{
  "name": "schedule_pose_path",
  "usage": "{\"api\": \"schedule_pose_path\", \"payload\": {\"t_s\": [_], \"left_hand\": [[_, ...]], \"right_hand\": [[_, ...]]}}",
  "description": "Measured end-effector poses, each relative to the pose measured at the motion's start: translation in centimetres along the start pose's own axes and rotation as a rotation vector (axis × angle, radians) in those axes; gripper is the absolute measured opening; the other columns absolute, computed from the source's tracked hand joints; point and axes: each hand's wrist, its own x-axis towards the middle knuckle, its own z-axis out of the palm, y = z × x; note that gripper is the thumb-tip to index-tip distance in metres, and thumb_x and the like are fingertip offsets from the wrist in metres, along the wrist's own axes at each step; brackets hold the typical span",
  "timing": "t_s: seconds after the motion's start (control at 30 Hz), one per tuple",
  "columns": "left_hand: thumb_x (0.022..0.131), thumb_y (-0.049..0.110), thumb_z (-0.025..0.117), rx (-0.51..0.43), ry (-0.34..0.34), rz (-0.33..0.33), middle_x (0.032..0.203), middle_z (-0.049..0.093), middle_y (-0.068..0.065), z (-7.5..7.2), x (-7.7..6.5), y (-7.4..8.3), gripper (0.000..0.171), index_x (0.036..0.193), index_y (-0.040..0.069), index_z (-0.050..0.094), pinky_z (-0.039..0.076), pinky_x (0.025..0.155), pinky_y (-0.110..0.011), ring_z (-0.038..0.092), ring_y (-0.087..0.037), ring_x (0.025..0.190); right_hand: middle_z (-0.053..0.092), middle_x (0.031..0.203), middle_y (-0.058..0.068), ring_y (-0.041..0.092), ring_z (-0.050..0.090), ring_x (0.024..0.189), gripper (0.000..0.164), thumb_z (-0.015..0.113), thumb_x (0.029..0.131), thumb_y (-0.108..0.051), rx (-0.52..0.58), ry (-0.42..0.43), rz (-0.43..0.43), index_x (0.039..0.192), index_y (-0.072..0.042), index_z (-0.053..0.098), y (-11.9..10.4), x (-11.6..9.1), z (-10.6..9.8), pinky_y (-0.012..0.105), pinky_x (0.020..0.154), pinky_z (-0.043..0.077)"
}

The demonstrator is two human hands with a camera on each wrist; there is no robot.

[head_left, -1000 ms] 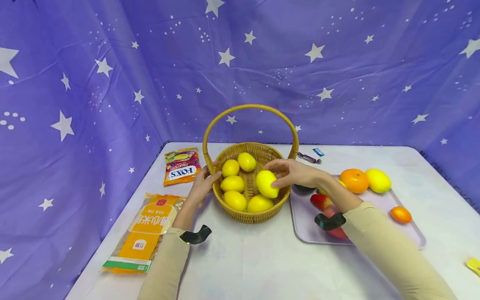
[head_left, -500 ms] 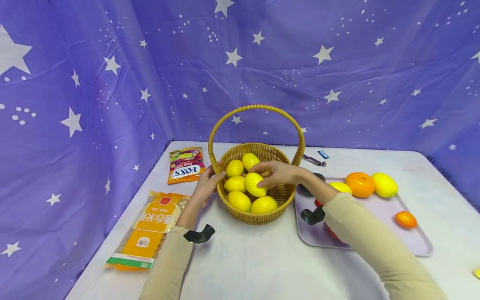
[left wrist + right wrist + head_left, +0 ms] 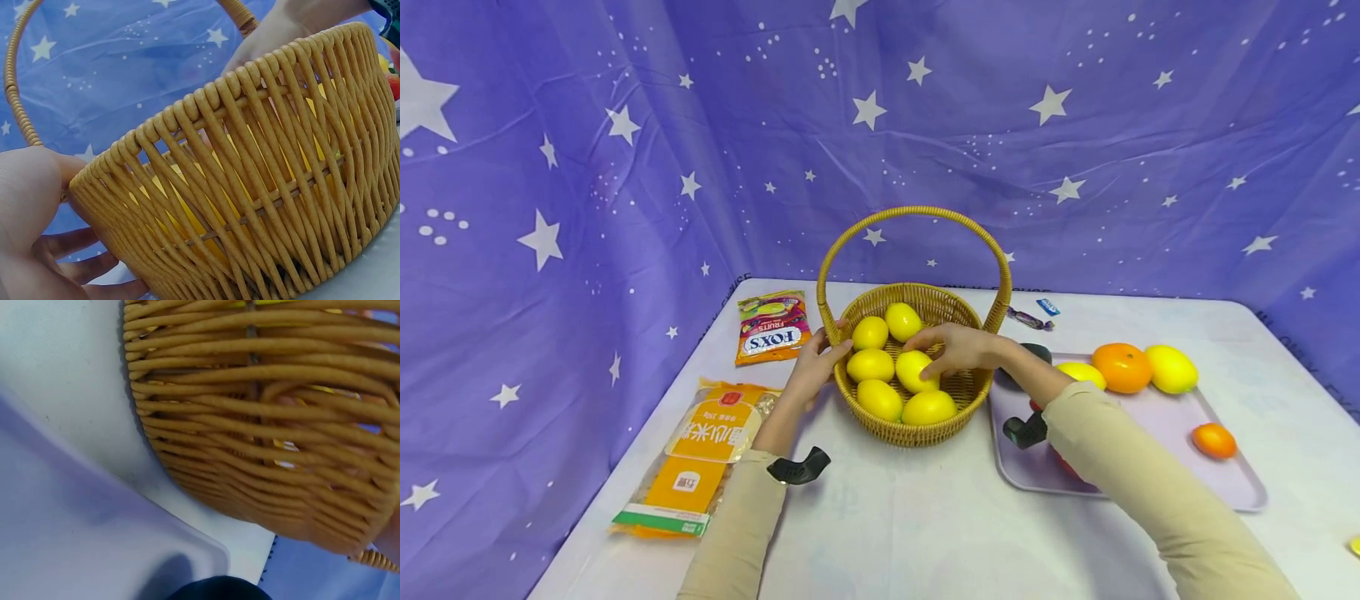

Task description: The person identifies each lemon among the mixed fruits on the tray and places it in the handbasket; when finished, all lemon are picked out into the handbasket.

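Note:
A wicker basket [image 3: 880, 432] with a tall arched handle stands on the table and holds several yellow lemons. At its left side my left hand [image 3: 811, 367] grips the rim near the handle's foot. In the left wrist view the thumb is over the rim and the fingers lie against the outer weave. Inside the basket, my right hand [image 3: 958, 346] holds a lemon [image 3: 912, 372] between thumb and fingers, low among the others. One lemon [image 3: 929, 408] lies just in front of it and another [image 3: 870, 366] to its left. The right wrist view shows only the basket's outside, hiding that hand's fingertips.
Right of the basket is a lilac tray [image 3: 1157, 425] with an orange [image 3: 1122, 367], a lemon [image 3: 1172, 369], a kumquat-like fruit [image 3: 1214, 441] and partly hidden fruit. Wrapped candies [image 3: 1030, 319] lie behind. At left are a FOX'S candy bag [image 3: 771, 327] and an orange food packet [image 3: 700, 458].
My right hand has moved left and down with the lemon, from the basket's right part to beside the other lemons. My left hand keeps its grip on the rim. The head view has shifted slightly.

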Motion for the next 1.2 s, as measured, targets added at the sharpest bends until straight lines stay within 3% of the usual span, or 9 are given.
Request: {"api": "schedule_pose_path", "payload": {"t_s": [0.13, 0.3, 0.5, 0.67, 0.8, 0.97, 1.2], "left_hand": [[0.1, 0.018, 0.055, 0.003, -0.002, 0.007, 0.143, 0.04, -0.019, 0.0, 0.0, 0.0, 0.048, 0.145, 0.014, 0.042, 0.053, 0.088, -0.044, 0.052, -0.036, 0.116], [0.099, 0.018, 0.056, 0.017, -0.004, 0.014, 0.142, 0.042, -0.019, 0.0, 0.0, -0.1, 0.048, 0.145, 0.013, 0.043, 0.054, 0.085, -0.042, 0.053, -0.034, 0.113], [0.1, 0.018, 0.055, 0.001, -0.006, 0.003, 0.143, 0.04, -0.019, 0.1, -0.2, -0.1, 0.049, 0.146, 0.013, 0.041, 0.054, 0.086, -0.041, 0.053, -0.035, 0.114], [0.1, 0.018, 0.055, -0.002, -0.011, 0.001, 0.143, 0.039, -0.018, 0.1, -0.1, -0.1, 0.049, 0.146, 0.013, 0.04, 0.053, 0.088, -0.043, 0.052, -0.035, 0.115], [0.1, 0.019, 0.054, 0.005, -0.014, 0.003, 0.143, 0.04, -0.018, 0.0, -0.1, -0.1, 0.048, 0.146, 0.013, 0.041, 0.053, 0.088, -0.044, 0.052, -0.035, 0.115], [0.1, 0.019, 0.054, 0.004, -0.017, 0.007, 0.144, 0.038, -0.019, -0.1, -0.1, -0.1, 0.049, 0.146, 0.012, 0.039, 0.053, 0.089, -0.044, 0.051, -0.036, 0.117], [0.1, 0.019, 0.055, 0.009, -0.01, -0.003, 0.144, 0.039, -0.019, 0.1, -0.3, 0.1, 0.049, 0.146, 0.014, 0.04, 0.053, 0.089, -0.044, 0.051, -0.035, 0.117]], "right_hand": [[0.045, 0.143, 0.014, 0.034, 0.048, 0.125, 0.051, 0.07, 0.089, -0.01, 0.04, -0.001, -0.037, 0.137, -0.005, 0.053, 0.0, -1.0, -0.8, 0.035, 0.09, 0.052], [0.041, 0.145, 0.02, 0.04, 0.044, 0.128, 0.053, 0.066, 0.092, -0.01, 0.165, -0.027, -0.097, 0.14, 0.0, 0.046, -0.2, -3.2, -2.2, 0.04, 0.097, 0.048], [0.043, 0.144, 0.017, 0.034, 0.046, 0.128, 0.055, 0.065, 0.093, -0.012, 0.162, -0.008, -0.163, 0.142, -0.002, 0.043, -0.6, -7.4, -4.4, 0.038, 0.099, 0.047], [0.043, 0.143, 0.022, 0.031, 0.049, 0.126, 0.052, 0.063, 0.094, -0.009, 0.192, 0.078, -0.169, 0.141, -0.002, 0.043, 0.6, -11.7, -6.8, 0.034, 0.099, 0.047], [0.048, 0.14, 0.014, 0.018, 0.055, 0.12, 0.044, 0.054, 0.098, -0.004, 0.224, 0.164, -0.208, 0.141, -0.007, 0.045, 2.9, -15.2, -8.7, 0.034, 0.095, 0.049], [0.053, 0.135, 0.001, 0.013, 0.055, 0.119, 0.047, 0.038, 0.101, 0.006, 0.353, 0.192, -0.309, 0.143, -0.013, 0.044, 7.7, -18.9, -10.9, 0.032, 0.094, 0.05], [0.056, 0.128, -0.009, 0.006, 0.056, 0.113, 0.044, 0.04, 0.102, 0.002, 0.397, 0.445, -0.163, 0.136, -0.025, 0.048, 13.9, -23.3, -12.2, 0.026, 0.088, 0.052]]}}
